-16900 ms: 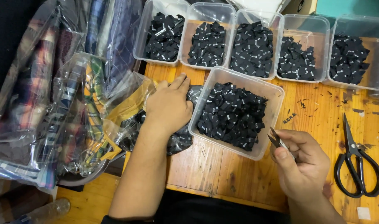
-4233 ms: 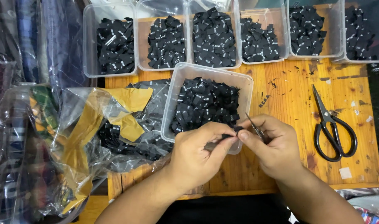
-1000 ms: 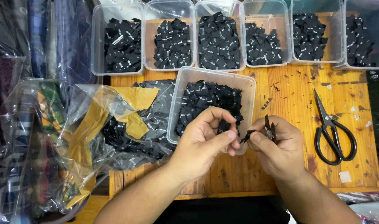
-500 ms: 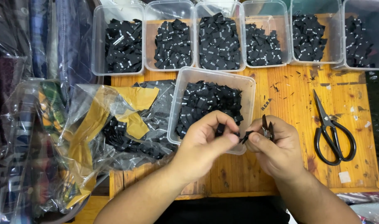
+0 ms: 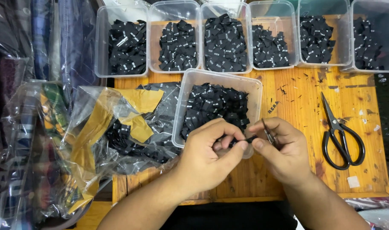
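Both hands pinch one small black label (image 5: 244,139): left hand (image 5: 207,155) gripping it, right hand (image 5: 284,149) also holding small snips (image 5: 269,135). Black scissors (image 5: 341,136) lie at three o'clock; a clear tub of labels (image 5: 216,108) sits at twelve.

Hands (image 5: 245,149) pinch black label (image 5: 245,139), apparently.

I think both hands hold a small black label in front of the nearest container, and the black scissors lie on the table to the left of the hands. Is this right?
Not quite. In the head view the black scissors lie on the wooden table to the right of the hands, not the left. The left hand and right hand do hold a small black label before the nearest container.
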